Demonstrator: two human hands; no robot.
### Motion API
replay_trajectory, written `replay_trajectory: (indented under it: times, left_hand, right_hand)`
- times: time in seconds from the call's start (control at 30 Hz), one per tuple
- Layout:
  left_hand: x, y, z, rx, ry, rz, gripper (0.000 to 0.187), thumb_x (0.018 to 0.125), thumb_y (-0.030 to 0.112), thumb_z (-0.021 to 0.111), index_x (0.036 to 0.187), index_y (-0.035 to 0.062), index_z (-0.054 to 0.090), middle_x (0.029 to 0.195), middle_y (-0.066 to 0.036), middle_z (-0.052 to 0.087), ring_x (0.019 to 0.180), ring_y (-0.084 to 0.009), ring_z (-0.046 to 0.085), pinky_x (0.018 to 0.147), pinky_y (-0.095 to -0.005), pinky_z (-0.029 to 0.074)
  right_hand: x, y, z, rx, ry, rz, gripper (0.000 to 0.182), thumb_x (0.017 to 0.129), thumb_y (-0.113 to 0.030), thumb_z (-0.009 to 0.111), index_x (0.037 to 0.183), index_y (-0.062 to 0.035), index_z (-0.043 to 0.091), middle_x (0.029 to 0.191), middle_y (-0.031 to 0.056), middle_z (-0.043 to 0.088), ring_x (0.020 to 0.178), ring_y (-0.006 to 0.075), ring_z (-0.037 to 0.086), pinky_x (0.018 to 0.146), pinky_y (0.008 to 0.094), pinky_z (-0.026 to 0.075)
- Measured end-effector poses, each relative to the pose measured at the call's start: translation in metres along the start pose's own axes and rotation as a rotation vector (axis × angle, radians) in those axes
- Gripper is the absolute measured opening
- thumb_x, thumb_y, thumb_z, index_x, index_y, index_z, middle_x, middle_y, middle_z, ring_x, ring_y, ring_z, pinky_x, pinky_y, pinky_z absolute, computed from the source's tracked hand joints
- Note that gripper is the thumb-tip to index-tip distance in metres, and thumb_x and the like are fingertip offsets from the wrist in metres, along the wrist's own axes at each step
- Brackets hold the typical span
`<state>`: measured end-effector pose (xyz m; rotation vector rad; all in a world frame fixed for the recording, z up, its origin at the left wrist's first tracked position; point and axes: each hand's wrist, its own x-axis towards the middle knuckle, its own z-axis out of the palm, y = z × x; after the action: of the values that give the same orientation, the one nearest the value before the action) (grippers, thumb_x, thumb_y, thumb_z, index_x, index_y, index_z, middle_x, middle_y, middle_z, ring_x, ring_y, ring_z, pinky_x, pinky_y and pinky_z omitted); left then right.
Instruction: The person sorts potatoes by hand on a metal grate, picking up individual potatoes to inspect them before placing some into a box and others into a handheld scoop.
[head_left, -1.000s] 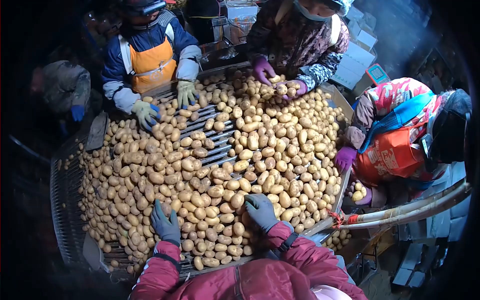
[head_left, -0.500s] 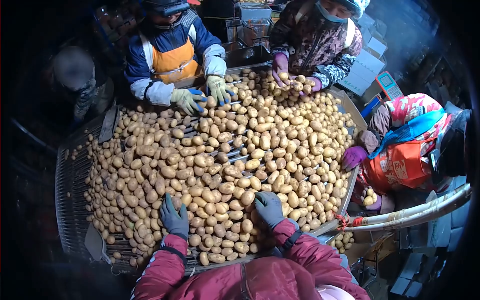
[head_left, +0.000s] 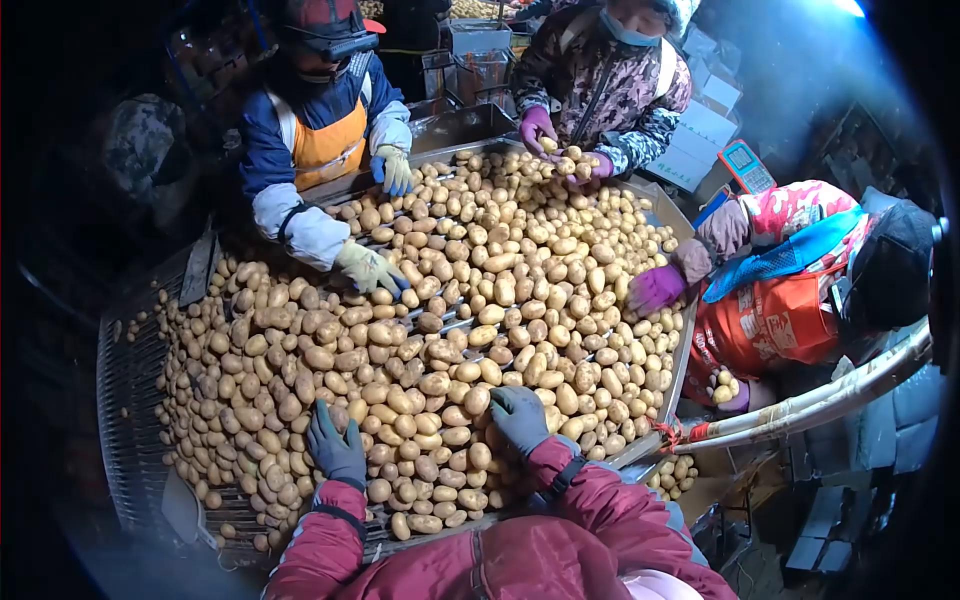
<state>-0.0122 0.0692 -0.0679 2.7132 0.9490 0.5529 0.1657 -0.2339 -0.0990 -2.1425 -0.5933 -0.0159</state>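
A broad heap of potatoes (head_left: 400,400) covers a slatted metal sorting table (head_left: 135,420). My left hand (head_left: 338,450), in a grey-green glove, rests on the near part of the heap with thumb and fingers apart. Against the potatoes to its right lies my right hand (head_left: 520,418), in the same kind of glove. Its fingers are bent a little and point inward, with no potato visibly gripped. Several potatoes lie between my two hands. The undersides of both hands are hidden.
Across the table a co-worker in an orange apron (head_left: 330,150) has gloved hands at the heap. Another co-worker in camouflage (head_left: 610,90) holds several potatoes. At right, a person in a red apron (head_left: 765,325) reaches in. A white-wrapped pole (head_left: 810,405) slants near the right corner.
The whole view has shifted slightly. The orange-aproned co-worker's hands have moved apart, one reaching toward the middle. The right-hand person's purple glove reaches further over the potatoes. My hands stay nearly in place.
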Motion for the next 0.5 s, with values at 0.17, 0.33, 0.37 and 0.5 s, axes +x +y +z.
replay_trajectory:
  times: [0.17, 0.33, 0.37, 0.5]
  left_hand:
    - [-0.001, -0.001, 0.001, -0.01, 0.01, -0.011, 0.073, 0.094, 0.033, 0.066, 0.155, 0.0059, 0.039, 0.15, -0.02, 0.048, 0.133, -0.0393, 0.047, 0.111, -0.0512, 0.039]
    - [-0.003, -0.003, 0.001, -0.007, 0.002, -0.014, 0.072, 0.094, 0.033, 0.066, 0.156, 0.0075, 0.04, 0.149, -0.02, 0.049, 0.133, -0.0398, 0.047, 0.111, -0.0528, 0.039]
    - [-0.001, -0.001, -0.001, -0.013, 0.002, -0.004, 0.072, 0.094, 0.033, 0.066, 0.156, 0.0078, 0.04, 0.149, -0.02, 0.049, 0.132, -0.0403, 0.047, 0.111, -0.0532, 0.039]
    - [0.0, -0.003, 0.001, 0.021, 0.01, 0.025, 0.073, 0.094, 0.03, 0.067, 0.156, 0.0059, 0.038, 0.148, -0.021, 0.049, 0.133, -0.0402, 0.048, 0.112, -0.0504, 0.038]
  right_hand:
    - [-0.001, 0.002, 0.001, -0.009, -0.073, 0.001, 0.012, 0.083, -0.019, 0.064, 0.091, -0.0103, 0.068, 0.086, 0.0125, 0.064, 0.088, 0.0364, 0.062, 0.079, 0.0483, 0.048]
    - [-0.002, 0.001, 0.001, -0.015, -0.02, -0.04, 0.016, 0.084, -0.021, 0.065, 0.095, -0.0108, 0.069, 0.089, 0.013, 0.065, 0.09, 0.0369, 0.062, 0.082, 0.048, 0.049]
    - [-0.003, 0.004, 0.0, 0.0, -0.053, -0.012, 0.021, 0.087, -0.021, 0.064, 0.103, -0.01, 0.071, 0.098, 0.0158, 0.067, 0.093, 0.0384, 0.063, 0.085, 0.0471, 0.05]
    - [0.001, 0.009, -0.021, 0.261, -0.064, 0.283, 0.024, 0.096, -0.019, 0.064, 0.112, -0.0028, 0.071, 0.103, 0.016, 0.072, 0.101, 0.0279, 0.069, 0.089, 0.0384, 0.053]
